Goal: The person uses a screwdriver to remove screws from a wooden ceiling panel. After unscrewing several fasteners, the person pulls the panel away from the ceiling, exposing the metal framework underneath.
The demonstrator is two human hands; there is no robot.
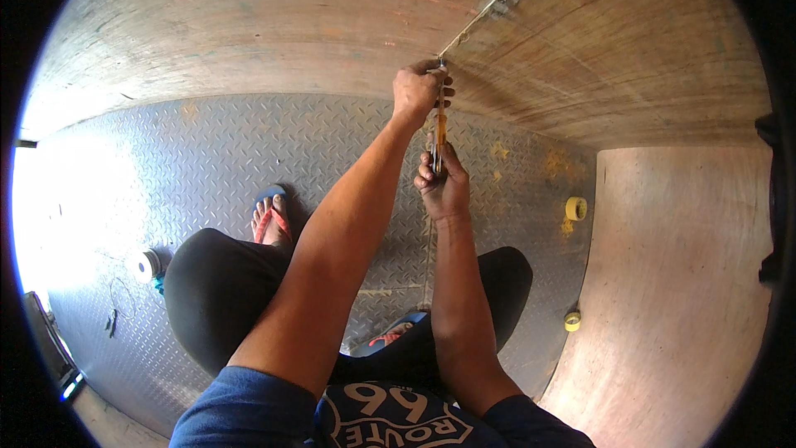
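Observation:
A narrow tool with an amber middle and metal parts (pixel 441 124) stands in line below a pale, rough seam (pixel 481 12) between plywood wall panels (pixel 630 50). My left hand (pixel 419 91) is closed round the tool’s upper end, just below the seam’s lower end; its fingertips partly hide what it grips there. My right hand (pixel 444 187) is wrapped round the tool’s lower end, below my left hand. I cannot make out exactly what kind of tool it is, or whether its tip touches the seam.
I squat on a diamond-plate metal floor (pixel 207 158), in sandals (pixel 272 216). Two yellow tape rolls (pixel 576 208) lie along the right side by a curved plywood panel (pixel 663 257). At left are a white spool (pixel 148 264), thin wire and a small dark tool (pixel 111 323).

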